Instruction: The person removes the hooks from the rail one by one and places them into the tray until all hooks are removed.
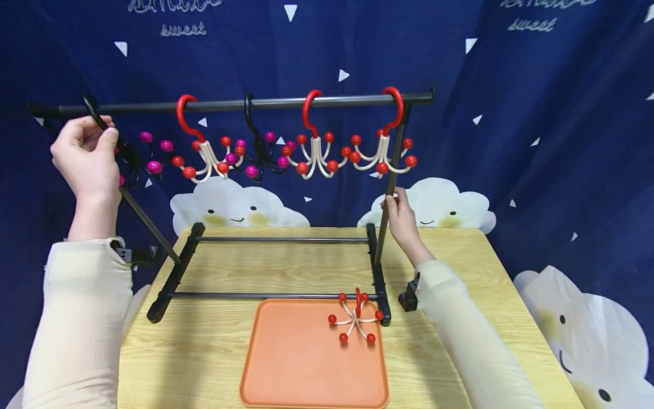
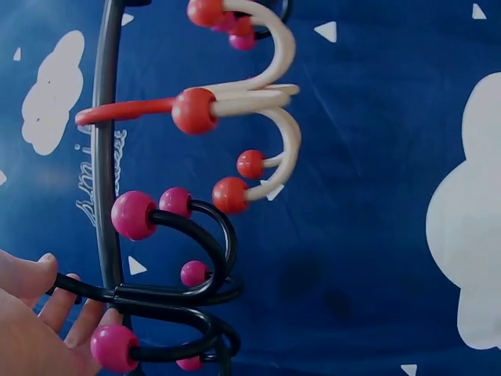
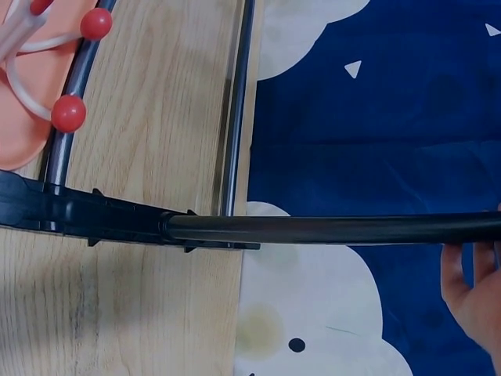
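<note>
The left hand [image 1: 89, 156] pinches the hook of a black hanger [image 2: 172, 296] with pink balls, thumb and fingers closed on it, at the left end of a dark rail [image 1: 286, 104]; the hook crosses the rail, though whether it bears the weight I cannot tell. The right hand [image 1: 402, 220] holds the right upright [image 1: 393, 179] of the rack, its fingers curled around the pole. Between the hands, four more hangers hang from the rail: a white one with a red hook [image 1: 206, 150], a second black one [image 1: 260, 152], then two more white ones with red hooks. Below, the rack's base stands on the wooden tabletop [image 1: 429, 363]. An orange tray [image 1: 311, 363] lies at its front, with another red-hooked white hanger [image 1: 358, 304] at its far right corner. Behind hangs a navy curtain [image 1: 337, 45] with white triangles and smiling clouds
</note>
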Tool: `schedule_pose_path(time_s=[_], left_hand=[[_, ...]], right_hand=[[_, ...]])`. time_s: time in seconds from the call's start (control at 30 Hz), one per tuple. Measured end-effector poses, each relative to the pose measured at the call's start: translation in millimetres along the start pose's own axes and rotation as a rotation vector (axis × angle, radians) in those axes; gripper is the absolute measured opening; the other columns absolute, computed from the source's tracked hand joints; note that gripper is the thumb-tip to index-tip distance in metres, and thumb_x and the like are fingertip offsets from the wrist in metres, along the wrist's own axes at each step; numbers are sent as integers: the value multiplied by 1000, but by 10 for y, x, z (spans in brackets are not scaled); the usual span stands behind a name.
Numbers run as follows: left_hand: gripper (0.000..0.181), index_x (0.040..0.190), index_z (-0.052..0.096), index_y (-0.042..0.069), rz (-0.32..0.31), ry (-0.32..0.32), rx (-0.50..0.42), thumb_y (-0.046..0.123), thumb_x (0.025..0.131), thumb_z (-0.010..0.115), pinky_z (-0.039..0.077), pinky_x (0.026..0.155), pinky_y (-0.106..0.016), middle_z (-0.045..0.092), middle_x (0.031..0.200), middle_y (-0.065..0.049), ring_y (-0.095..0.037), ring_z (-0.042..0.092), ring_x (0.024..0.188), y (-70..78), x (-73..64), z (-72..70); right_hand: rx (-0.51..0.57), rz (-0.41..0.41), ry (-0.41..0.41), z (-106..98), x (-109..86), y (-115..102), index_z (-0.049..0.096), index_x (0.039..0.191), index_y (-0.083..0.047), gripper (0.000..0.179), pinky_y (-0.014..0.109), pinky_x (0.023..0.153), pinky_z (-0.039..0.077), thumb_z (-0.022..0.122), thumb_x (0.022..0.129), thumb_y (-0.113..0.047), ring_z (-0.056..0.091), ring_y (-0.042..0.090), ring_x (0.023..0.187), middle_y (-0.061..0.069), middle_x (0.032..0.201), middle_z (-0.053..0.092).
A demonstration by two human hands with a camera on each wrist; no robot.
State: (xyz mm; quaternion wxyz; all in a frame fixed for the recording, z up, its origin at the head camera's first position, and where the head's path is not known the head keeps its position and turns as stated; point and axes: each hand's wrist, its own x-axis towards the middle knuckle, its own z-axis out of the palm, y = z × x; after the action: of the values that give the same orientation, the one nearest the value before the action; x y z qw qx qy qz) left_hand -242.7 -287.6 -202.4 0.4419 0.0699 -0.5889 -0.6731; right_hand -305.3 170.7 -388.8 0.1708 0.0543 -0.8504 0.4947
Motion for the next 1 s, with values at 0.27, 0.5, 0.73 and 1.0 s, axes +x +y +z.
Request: schedule_pose_path(time_s=[0.27, 0.5, 0.73, 1.0], left_hand=[[17, 83, 70, 3, 0, -33, -57, -11, 77, 62, 43, 59, -14, 64, 77, -2, -8, 58, 66, -96, -147, -226], [16, 86, 68, 0, -16, -100, -94, -12, 77, 62, 47, 55, -12, 65, 81, -5, -10, 59, 66, -158, -343, -328], [17, 89, 67, 3, -17, -159, 3, -9, 79, 61, 48, 61, -10, 65, 87, -1, -7, 61, 73, -378, -585, -430], [16, 93, 67, 4, -80, -227, 119, -5, 81, 62, 49, 63, -9, 65, 84, 5, -3, 62, 70, -667, -898, -475]], right_hand=[[0, -3, -13, 10, 5, -2, 41, 116, -12, 33, 41, 78, 43, 32, 98, -38, 57, 31, 89, 14, 98, 60], [13, -1, -5, -1, -3, -8, 41, 115, -11, 32, 40, 78, 43, 32, 98, -36, 56, 31, 88, 14, 97, 59], [14, -8, -9, 2, 6, -9, 40, 116, -9, 33, 40, 78, 43, 32, 98, -36, 55, 31, 88, 15, 97, 59], [19, -9, -7, 5, 5, -3, 40, 116, -10, 34, 41, 78, 43, 32, 97, -37, 56, 31, 87, 15, 97, 59]])
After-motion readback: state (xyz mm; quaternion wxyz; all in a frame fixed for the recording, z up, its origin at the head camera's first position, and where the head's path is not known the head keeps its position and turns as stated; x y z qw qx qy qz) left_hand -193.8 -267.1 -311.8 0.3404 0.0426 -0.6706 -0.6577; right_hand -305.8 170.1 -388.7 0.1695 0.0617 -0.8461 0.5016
